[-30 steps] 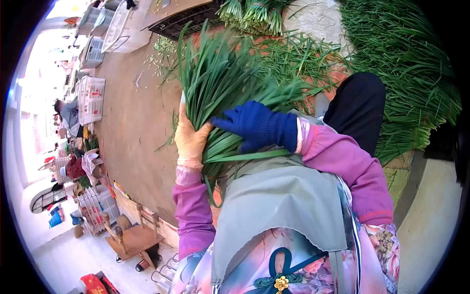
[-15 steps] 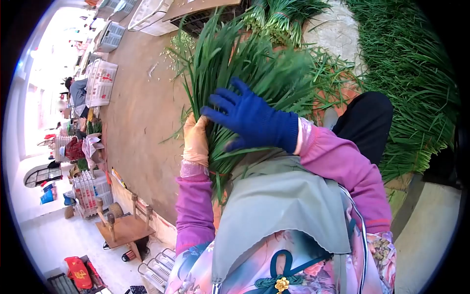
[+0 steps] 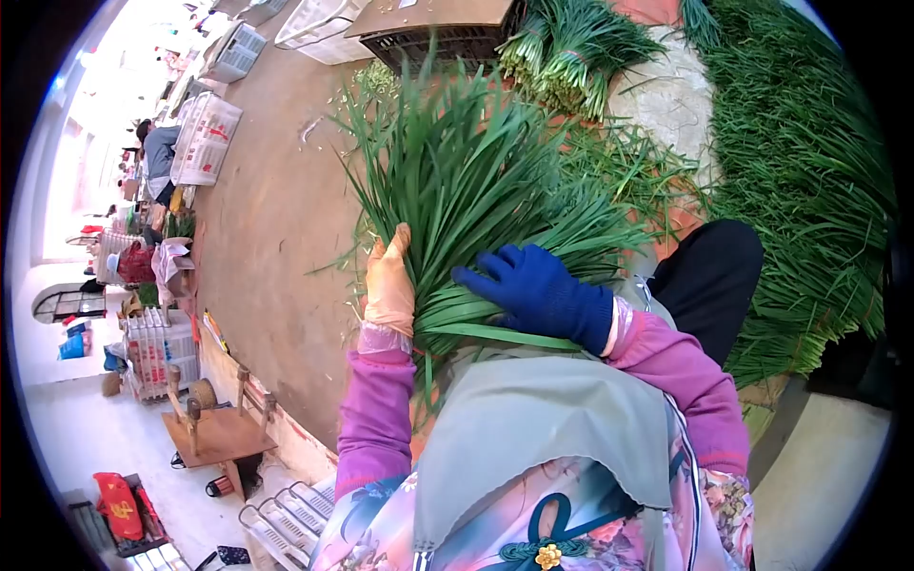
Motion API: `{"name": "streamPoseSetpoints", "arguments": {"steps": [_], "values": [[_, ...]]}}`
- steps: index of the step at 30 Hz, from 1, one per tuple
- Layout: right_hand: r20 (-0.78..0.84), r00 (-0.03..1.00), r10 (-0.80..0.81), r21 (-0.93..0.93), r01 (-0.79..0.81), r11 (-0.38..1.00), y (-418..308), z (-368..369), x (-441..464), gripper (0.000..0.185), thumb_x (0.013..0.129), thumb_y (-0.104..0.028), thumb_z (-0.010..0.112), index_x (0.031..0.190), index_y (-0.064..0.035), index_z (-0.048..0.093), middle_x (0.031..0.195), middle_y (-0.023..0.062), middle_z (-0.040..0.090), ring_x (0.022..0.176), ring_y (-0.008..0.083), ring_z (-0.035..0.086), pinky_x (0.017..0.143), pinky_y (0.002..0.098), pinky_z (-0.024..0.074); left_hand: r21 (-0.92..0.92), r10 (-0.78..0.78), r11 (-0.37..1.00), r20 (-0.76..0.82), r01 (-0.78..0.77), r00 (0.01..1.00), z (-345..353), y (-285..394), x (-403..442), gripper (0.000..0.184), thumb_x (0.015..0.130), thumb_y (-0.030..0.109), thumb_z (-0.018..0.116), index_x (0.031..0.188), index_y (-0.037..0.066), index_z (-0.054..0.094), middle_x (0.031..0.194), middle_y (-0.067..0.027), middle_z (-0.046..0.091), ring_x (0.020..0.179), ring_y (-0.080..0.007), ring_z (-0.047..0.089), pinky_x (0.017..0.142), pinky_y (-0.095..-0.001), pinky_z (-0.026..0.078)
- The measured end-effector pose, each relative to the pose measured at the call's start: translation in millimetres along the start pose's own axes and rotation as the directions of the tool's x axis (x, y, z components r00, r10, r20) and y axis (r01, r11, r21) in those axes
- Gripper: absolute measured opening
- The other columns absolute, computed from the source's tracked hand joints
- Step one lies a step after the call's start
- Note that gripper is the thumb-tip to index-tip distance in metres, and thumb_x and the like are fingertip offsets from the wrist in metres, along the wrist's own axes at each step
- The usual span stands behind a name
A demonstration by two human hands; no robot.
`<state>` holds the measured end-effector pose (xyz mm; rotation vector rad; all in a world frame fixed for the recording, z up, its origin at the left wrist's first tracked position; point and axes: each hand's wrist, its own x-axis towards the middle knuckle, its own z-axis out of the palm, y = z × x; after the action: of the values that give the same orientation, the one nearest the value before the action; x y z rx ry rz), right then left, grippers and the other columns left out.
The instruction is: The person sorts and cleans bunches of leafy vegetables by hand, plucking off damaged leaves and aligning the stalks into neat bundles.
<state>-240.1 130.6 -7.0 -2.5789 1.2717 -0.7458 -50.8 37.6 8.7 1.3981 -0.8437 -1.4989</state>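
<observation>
A big loose bunch of long green leaves (image 3: 457, 181) fans out in front of my lap, its tips pointing up and to the right. My left hand (image 3: 390, 285), in an orange glove, grips the bunch at its left edge, with the far fingers partly hidden by leaves. Over the lower right of the bunch lies my right hand (image 3: 538, 290) in a blue knitted glove, its fingers apart and touching the leaves. Some leaves stretch sideways below it, over the grey apron (image 3: 543, 409).
Tied green bunches (image 3: 566, 71) lie beyond, beside a board on a dark crate (image 3: 438, 43). A large leaf pile (image 3: 800, 181) fills the right. Loose leaves litter the floor. At left are white baskets (image 3: 205, 138), a wooden stool (image 3: 219, 433) and a bending person (image 3: 157, 157).
My right hand has drawn back from beside my left hand, down and to the right. The bunch has fanned wider. The view has shifted, so the surroundings sit differently.
</observation>
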Motion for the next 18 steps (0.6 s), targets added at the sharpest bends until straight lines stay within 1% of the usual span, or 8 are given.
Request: {"name": "streamPoseSetpoints", "arguments": {"steps": [3, 4, 5, 7, 9, 11, 14, 18], "values": [[0.052, 0.998, 0.033, 0.007, -0.033, 0.999, 2, -5, 4, 0.076, 0.064, -0.039, 0.069, 0.129, -0.0134, 0.04, 0.109, 0.0119, 0.052, 0.093, 0.0268, 0.053, 0.071, 0.0374, 0.0425, -0.033, 0.096, 0.995, 0.05, -0.095, 0.994, 1, -10, 1, 0.026, 0.083, 0.017, 0.059, 0.102, -0.001, 0.057, 0.093, -0.0094, 0.063, 0.078, -0.0188, 0.061, 0.069, -0.0296, 0.052], [-0.07, 0.997, -0.012, 0.003, 0.012, 1.0, 1, -10, 8, 0.076, 0.064, -0.04, 0.068, 0.129, -0.0126, 0.04, 0.111, 0.0115, 0.051, 0.097, 0.027, 0.051, 0.076, 0.0379, 0.0419, -0.03, 0.099, 0.995, 0.032, -0.099, 0.995, 5, -10, -4, 0.019, 0.085, 0.014, 0.059, 0.098, 0.001, 0.061, 0.091, -0.0042, 0.063, 0.076, -0.0122, 0.057, 0.069, -0.025, 0.046], [-0.19, 0.98, -0.053, -0.003, 0.054, 0.999, -1, -15, 12, 0.075, 0.065, -0.042, 0.067, 0.129, -0.0117, 0.04, 0.112, 0.011, 0.051, 0.101, 0.0272, 0.05, 0.081, 0.0384, 0.0412, -0.031, 0.096, 0.995, 0.029, -0.095, 0.995, 7, -7, -8, 0.019, 0.085, 0.014, 0.059, 0.098, 0.001, 0.061, 0.091, -0.0042, 0.063, 0.076, -0.0122, 0.057, 0.069, -0.025, 0.046], [-0.188, 0.978, -0.093, -0.023, 0.091, 0.996, -2, -25, 27, 0.073, 0.066, -0.044, 0.065, 0.127, -0.0101, 0.043, 0.112, 0.01, 0.051, 0.105, 0.0273, 0.049, 0.087, 0.0401, 0.0386, 0.07, 0.116, 0.99, 0.068, -0.121, 0.991, 10, -4, -12, 0.017, 0.084, 0.014, 0.06, 0.095, 0.001, 0.062, 0.091, -0.0042, 0.063, 0.078, -0.0121, 0.057, 0.069, -0.0244, 0.046], [-0.249, 0.96, -0.128, -0.124, 0.1, 0.987, -4, -32, 39, 0.069, 0.067, -0.043, 0.065, 0.124, -0.0097, 0.046, 0.113, 0.0107, 0.05, 0.105, 0.0277, 0.049, 0.089, 0.0412, 0.0378, -0.014, 0.086, 0.996, 0.103, -0.085, 0.991, 7, -10, -9, 0.014, 0.084, 0.012, 0.059, 0.092, 0.001, 0.063, 0.09, -0.0044, 0.063, 0.08, -0.0117, 0.057, 0.07, -0.0239, 0.045], [-0.25, 0.964, -0.092, -0.175, 0.049, 0.983, 0, -16, 38, 0.065, 0.069, -0.043, 0.064, 0.121, -0.0092, 0.048, 0.112, 0.012, 0.051, 0.104, 0.0282, 0.049, 0.084, 0.0411, 0.0397, 0.022, 0.207, 0.977, 0.1, -0.21, 0.973, 1, -21, 0, 0.019, 0.085, 0.012, 0.057, 0.099, 0.0, 0.06, 0.091, -0.0055, 0.063, 0.078, -0.013, 0.059, 0.07, -0.025, 0.047], [-0.002, 0.999, 0.035, -0.009, -0.035, 0.999, 0, -3, 25, 0.061, 0.07, -0.041, 0.065, 0.118, -0.0083, 0.05, 0.107, 0.013, 0.054, 0.096, 0.0268, 0.051, 0.068, 0.0366, 0.0418, 0.038, 0.16, 0.986, 0.01, -0.161, 0.987, -1, -18, 4, 0.019, 0.083, 0.013, 0.059, 0.097, -0.001, 0.06, 0.091, -0.0051, 0.063, 0.08, -0.0121, 0.058, 0.074, -0.0238, 0.045], [0.01, 0.998, 0.063, 0.01, -0.064, 0.998, -6, 3, 17, 0.058, 0.071, -0.04, 0.064, 0.118, -0.0086, 0.05, 0.107, 0.0128, 0.053, 0.093, 0.0262, 0.052, 0.066, 0.0347, 0.0424, 0.037, 0.123, 0.992, 0.007, -0.124, 0.992, -1, -16, 1, 0.022, 0.081, 0.016, 0.063, 0.095, -0.001, 0.061, 0.089, -0.0024, 0.062, 0.078, -0.0097, 0.055, 0.075, -0.0218, 0.041]]}}
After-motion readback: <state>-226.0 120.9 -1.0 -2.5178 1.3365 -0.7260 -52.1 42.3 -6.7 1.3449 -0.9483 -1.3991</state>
